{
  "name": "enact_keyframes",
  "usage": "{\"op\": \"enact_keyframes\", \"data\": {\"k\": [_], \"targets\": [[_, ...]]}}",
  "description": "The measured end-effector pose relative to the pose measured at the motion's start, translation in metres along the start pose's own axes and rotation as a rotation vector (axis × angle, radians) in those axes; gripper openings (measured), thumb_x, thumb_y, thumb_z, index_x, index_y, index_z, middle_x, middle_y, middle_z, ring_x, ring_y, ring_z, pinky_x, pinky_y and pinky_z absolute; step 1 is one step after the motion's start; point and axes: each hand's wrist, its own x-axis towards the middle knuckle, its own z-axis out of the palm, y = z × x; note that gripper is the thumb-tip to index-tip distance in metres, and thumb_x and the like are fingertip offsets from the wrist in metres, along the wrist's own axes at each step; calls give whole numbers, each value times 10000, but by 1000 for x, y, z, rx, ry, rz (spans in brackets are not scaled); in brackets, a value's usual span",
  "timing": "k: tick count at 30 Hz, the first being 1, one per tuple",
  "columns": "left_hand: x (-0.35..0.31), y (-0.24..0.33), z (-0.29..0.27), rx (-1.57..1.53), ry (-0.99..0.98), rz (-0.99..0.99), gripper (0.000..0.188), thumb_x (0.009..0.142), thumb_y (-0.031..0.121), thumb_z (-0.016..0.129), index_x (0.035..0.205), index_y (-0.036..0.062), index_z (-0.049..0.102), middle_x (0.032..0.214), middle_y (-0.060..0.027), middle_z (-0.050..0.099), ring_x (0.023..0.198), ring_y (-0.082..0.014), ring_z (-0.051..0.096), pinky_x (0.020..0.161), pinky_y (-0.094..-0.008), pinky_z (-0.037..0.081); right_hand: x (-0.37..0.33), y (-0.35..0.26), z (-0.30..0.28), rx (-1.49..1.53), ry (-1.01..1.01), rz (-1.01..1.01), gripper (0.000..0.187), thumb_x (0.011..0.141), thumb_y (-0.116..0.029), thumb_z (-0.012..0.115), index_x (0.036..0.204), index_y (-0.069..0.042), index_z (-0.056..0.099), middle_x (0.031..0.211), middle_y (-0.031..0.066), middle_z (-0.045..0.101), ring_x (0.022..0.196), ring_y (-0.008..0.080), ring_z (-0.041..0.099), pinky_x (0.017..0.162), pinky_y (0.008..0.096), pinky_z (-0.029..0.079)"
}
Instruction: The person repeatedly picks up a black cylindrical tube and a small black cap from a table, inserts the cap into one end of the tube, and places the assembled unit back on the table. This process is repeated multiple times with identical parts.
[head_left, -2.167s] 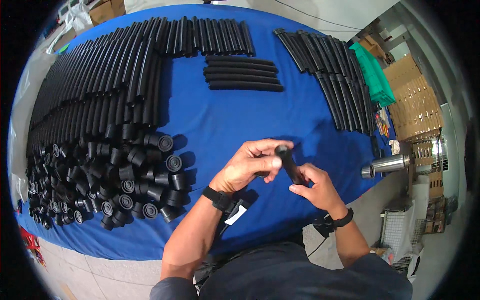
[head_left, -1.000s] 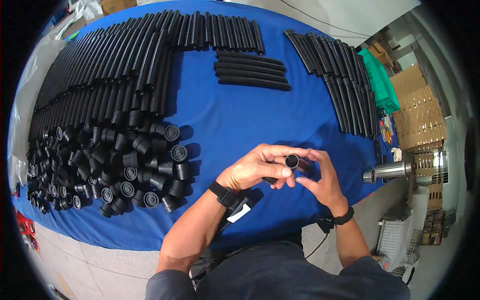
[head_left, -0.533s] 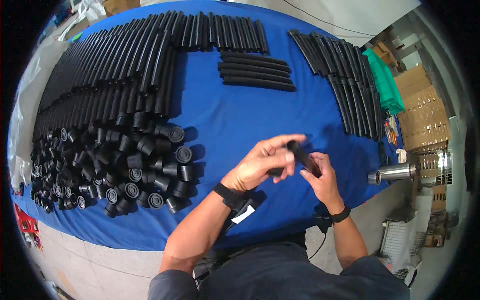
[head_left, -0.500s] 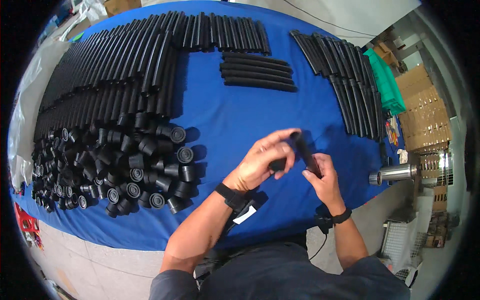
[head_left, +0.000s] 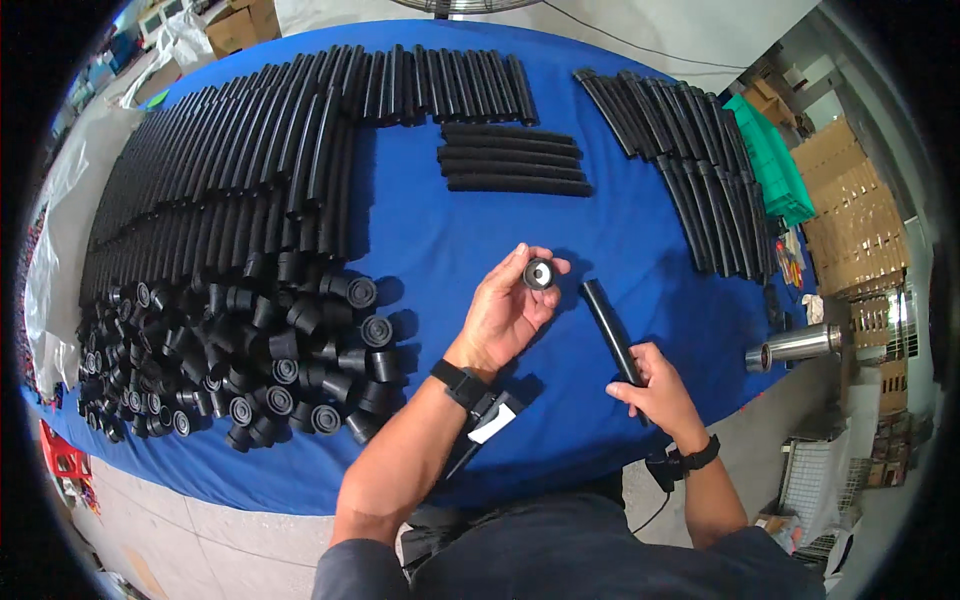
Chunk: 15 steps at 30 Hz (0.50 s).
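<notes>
My left hand (head_left: 503, 318) was turned palm up, thumb and fingers closed around a short, round black cap, apparently plastic, with a pale disc inside (head_left: 540, 274); its open end faced me. My right hand (head_left: 665, 393) gripped a straight, glossy black tube (head_left: 611, 328) near its lower end, the tube slanting up and left so that its upper end stood near the cap but apart from it. I judged this pair unfinished, since the two pieces were not joined. On the right of the blue cloth-covered table (head_left: 455, 235), two overlapping rows of black tubes with thicker upper ends (head_left: 685, 180) looked to me like the finished share. Much more seemed left: a broad bank of plain black tubes (head_left: 215, 155) filled the far left, a loose heap of black cup-shaped caps (head_left: 245, 365) lay nearer me, and five dull black tubes lying crosswise (head_left: 515, 162) sat at the far middle. Whether those five were done, I couldn't tell.
</notes>
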Motion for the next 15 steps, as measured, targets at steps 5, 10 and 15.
{"op": "enact_keyframes", "data": {"k": [5,10,15], "targets": [[-11,1,5,37,54,6,471,1099,474,448,1128,42,633,1009,-140,700,607,-156,601,455,-236,431,-1,-1,7,-101,82,18,437,865,-106,815,1174,31,537,882,89,658,695,100,646,528,262,529],[-12,2,3,19,26,-53,541,1084,531,445,1128,30,644,913,-135,697,511,-137,572,390,-228,401,-3,-4,-1,-68,51,49,283,942,-141,738,1119,20,588,841,59,661,654,96,636,544,267,526],[-11,3,-1,31,-42,-83,562,1074,552,450,1138,29,648,896,-125,685,518,-127,562,388,-222,397,-6,-6,-2,65,51,109,249,981,-148,691,1148,7,592,800,34,643,617,95,615,524,264,505]]}}
